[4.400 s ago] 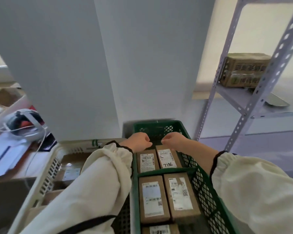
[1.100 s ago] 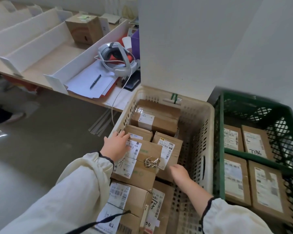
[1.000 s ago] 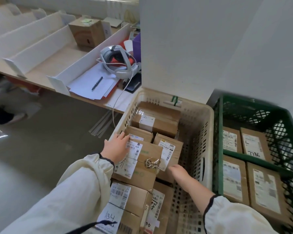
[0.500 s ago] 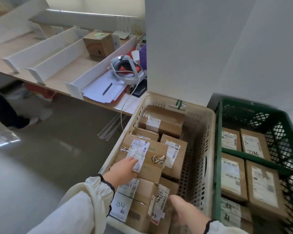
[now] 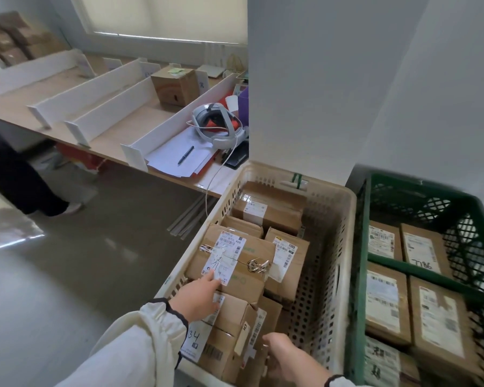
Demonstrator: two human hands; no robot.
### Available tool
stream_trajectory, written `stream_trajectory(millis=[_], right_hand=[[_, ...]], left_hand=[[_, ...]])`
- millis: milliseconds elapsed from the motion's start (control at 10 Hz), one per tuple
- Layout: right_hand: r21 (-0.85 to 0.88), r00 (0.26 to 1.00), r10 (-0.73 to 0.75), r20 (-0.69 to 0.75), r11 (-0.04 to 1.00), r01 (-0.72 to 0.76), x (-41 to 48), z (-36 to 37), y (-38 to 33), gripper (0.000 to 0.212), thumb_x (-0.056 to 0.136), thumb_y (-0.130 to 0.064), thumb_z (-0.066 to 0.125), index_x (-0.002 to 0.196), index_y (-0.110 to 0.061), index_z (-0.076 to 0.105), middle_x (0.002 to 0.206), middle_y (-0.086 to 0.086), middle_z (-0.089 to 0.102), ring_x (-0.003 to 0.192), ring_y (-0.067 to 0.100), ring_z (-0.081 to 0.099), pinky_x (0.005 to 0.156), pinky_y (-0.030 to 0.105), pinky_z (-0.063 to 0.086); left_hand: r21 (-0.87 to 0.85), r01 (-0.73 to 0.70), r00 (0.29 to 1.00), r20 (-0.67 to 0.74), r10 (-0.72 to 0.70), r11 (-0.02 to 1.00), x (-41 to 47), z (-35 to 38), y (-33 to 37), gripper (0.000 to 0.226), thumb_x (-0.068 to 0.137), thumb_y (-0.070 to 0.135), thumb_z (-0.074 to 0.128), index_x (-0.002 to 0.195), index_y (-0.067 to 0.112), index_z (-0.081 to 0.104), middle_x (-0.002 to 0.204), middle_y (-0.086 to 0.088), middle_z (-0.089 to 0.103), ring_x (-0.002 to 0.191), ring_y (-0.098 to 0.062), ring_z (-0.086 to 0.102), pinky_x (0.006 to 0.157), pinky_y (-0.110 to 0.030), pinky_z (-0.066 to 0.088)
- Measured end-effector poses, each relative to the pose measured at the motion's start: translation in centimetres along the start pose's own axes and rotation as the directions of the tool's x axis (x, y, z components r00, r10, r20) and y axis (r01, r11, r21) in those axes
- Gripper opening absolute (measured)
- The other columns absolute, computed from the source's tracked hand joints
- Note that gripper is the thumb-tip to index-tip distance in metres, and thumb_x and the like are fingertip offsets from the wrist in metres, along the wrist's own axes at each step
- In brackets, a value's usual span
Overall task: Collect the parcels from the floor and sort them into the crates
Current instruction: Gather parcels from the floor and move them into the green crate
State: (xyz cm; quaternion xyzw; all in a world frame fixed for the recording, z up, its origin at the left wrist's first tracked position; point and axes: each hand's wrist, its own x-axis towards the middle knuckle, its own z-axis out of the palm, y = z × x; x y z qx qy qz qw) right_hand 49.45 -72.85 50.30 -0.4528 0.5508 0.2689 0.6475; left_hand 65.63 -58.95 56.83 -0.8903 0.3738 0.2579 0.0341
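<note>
My left hand [image 5: 199, 298] rests flat and spread on the top parcel [image 5: 229, 263] in the beige crate [image 5: 344, 219]; my right hand [image 5: 284, 356] looks loosely open, empty. Pushed carelessly, the stack could topple

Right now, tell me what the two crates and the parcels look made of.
Beige crate: moulded plastic, matte, judging by its perforated walls and rounded rim. Green crate: also plastic by the look, with lattice sides. Parcels: brown corrugated cardboard, probably, with folded flaps, glossy clear tape and white paper labels.
</note>
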Motion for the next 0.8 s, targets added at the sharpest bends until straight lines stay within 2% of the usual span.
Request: stream_trajectory(millis=[100, 200, 300, 400, 500, 600, 700, 800], right_hand=[[-0.052, 0.999, -0.031, 0.010, 0.998, 0.031, -0.3, 0.2, 0.7, 0.021, 0.095, -0.019, 0.043, 0.093, -0.006, 0.060, 0.074, 0.011, 0.050, 0.064, 0.024, 0.046, 0.065, 0.029, 0.040], [-0.158, 0.998, -0.061, -0.003, 0.986, 0.060, -0.7, 0.0, 0.6, 0.027, 0.095, -0.020, 0.046, 0.109, -0.005, 0.063, 0.087, 0.013, 0.054, 0.074, 0.026, 0.049, 0.071, 0.030, 0.043], [-0.249, 0.997, -0.074, -0.018, 0.966, 0.067, -1.4, -0.4, -0.3, 0.035, 0.098, -0.020, 0.044, 0.129, -0.005, 0.052, 0.120, 0.013, 0.056, 0.098, 0.021, 0.051, 0.076, 0.022, 0.042], [-0.308, 0.998, -0.064, 0.006, 0.949, 0.063, -1.7, -1.3, -0.9, 0.040, 0.098, -0.024, 0.045, 0.135, -0.008, 0.047, 0.138, 0.006, 0.048, 0.121, 0.018, 0.048, 0.081, 0.017, 0.040], [-0.385, 0.997, -0.074, -0.005, 0.920, 0.066, -1.8, -2.3, -1.1, 0.044, 0.097, -0.026, 0.047, 0.137, -0.007, 0.045, 0.140, 0.005, 0.046, 0.127, 0.018, 0.045, 0.098, 0.022, 0.038], [-0.410, 0.997, -0.077, -0.020, 0.910, 0.062, -2.6, -3.6, -1.7, 0.048, 0.096, -0.029, 0.049, 0.139, -0.009, 0.043, 0.143, 0.005, 0.043, 0.130, 0.021, 0.043, 0.101, 0.028, 0.037], [-0.437, 0.991, -0.126, -0.040, 0.894, 0.096, -4.0, -4.6, -3.1, 0.052, 0.094, -0.036, 0.049, 0.140, -0.012, 0.038, 0.142, 0.007, 0.041, 0.124, 0.023, 0.044, 0.095, 0.033, 0.039], [-0.487, 0.926, -0.375, -0.035, 0.815, 0.312, -6.4, -5.4, -6.4, 0.049, 0.093, -0.033, 0.050, 0.137, -0.014, 0.041, 0.131, 0.005, 0.049, 0.102, 0.016, 0.047, 0.087, 0.030, 0.041]], left_hand=[[-0.034, 0.027, 1.000, 0.018, -0.026, 0.999, -0.1, 0.2, 0.0, 0.052, 0.092, 0.032, 0.052, 0.140, 0.020, 0.035, 0.155, -0.002, 0.017, 0.125, -0.023, 0.049, 0.097, -0.035, 0.045], [-0.038, 0.034, 0.999, 0.025, -0.034, 0.999, -0.3, -0.1, -0.2, 0.054, 0.092, 0.031, 0.054, 0.141, 0.021, 0.035, 0.156, 0.000, 0.018, 0.127, -0.021, 0.047, 0.100, -0.033, 0.044], [-0.062, 0.012, 1.000, 0.012, -0.012, 0.998, -0.2, -0.7, -0.1, 0.040, 0.091, 0.026, 0.053, 0.130, 0.019, 0.048, 0.140, 0.001, 0.042, 0.118, -0.018, 0.052, 0.094, -0.029, 0.046], [-0.094, 0.046, 0.999, 0.024, -0.044, 0.995, 0.0, -1.3, 0.6, 0.030, 0.088, 0.020, 0.050, 0.117, 0.018, 0.057, 0.123, 0.000, 0.058, 0.108, -0.020, 0.057, 0.090, -0.032, 0.049], [-0.082, 0.070, 0.997, 0.046, -0.066, 0.994, 0.3, -1.5, 1.4, 0.026, 0.089, 0.023, 0.049, 0.112, 0.017, 0.059, 0.118, -0.003, 0.062, 0.105, -0.022, 0.058, 0.082, -0.028, 0.047], [-0.070, 0.075, 0.995, 0.070, -0.070, 0.995, 0.3, -2.1, 1.9, 0.028, 0.090, 0.027, 0.049, 0.114, 0.018, 0.058, 0.119, -0.004, 0.062, 0.104, -0.022, 0.059, 0.083, -0.029, 0.047], [-0.054, 0.056, 0.997, 0.061, -0.053, 0.997, 0.4, -3.5, 1.8, 0.043, 0.091, 0.033, 0.050, 0.131, 0.019, 0.050, 0.131, -0.005, 0.056, 0.115, -0.023, 0.055, 0.095, -0.034, 0.046], [-0.037, 0.027, 0.998, -0.057, -0.029, 0.999, 0.6, -6.7, 1.8, 0.049, 0.091, 0.033, 0.053, 0.137, 0.018, 0.045, 0.135, -0.005, 0.053, 0.121, -0.023, 0.052, 0.100, -0.034, 0.043]])
